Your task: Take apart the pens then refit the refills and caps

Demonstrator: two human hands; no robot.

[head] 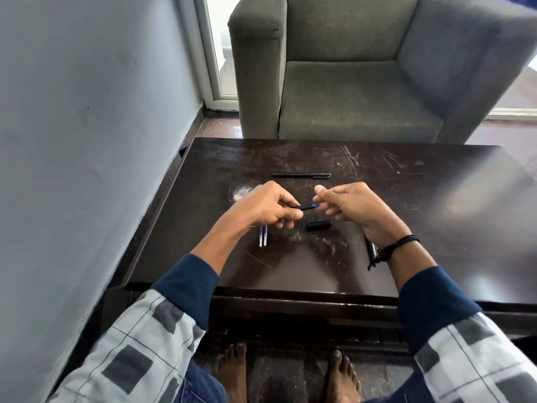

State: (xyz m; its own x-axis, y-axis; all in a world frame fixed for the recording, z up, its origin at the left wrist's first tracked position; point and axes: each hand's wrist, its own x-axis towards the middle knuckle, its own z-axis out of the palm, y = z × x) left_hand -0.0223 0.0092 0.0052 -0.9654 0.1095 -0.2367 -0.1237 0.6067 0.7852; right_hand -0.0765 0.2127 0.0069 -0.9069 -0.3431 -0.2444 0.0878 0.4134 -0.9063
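Near the left side of the scratched dark wooden table [436,199], two thin pale refills [263,236] lie side by side, pointing toward the near edge. Their far ends are hidden under the left hand [266,207]. This hand hovers above the middle of the table with its fingers curled, and it pinches a slim dark pen barrel [305,207] with a blue tip. The barrel sticks out to the right, nearly level. Beyond the hands, toward the far edge, a long black capped pen [301,175] lies parallel to that edge. Just below the barrel's tip, a short black cap [318,225] rests on the table between the two hands. The right hand [359,212] faces the blue tip with its thumb raised and its fingers half curled. The view does not show whether the fingers touch or grip the tip. Under the right wrist, a dark pen part with a silvery end [371,251] shows, mostly hidden. A grey upholstered armchair [348,97] stands past the far edge.
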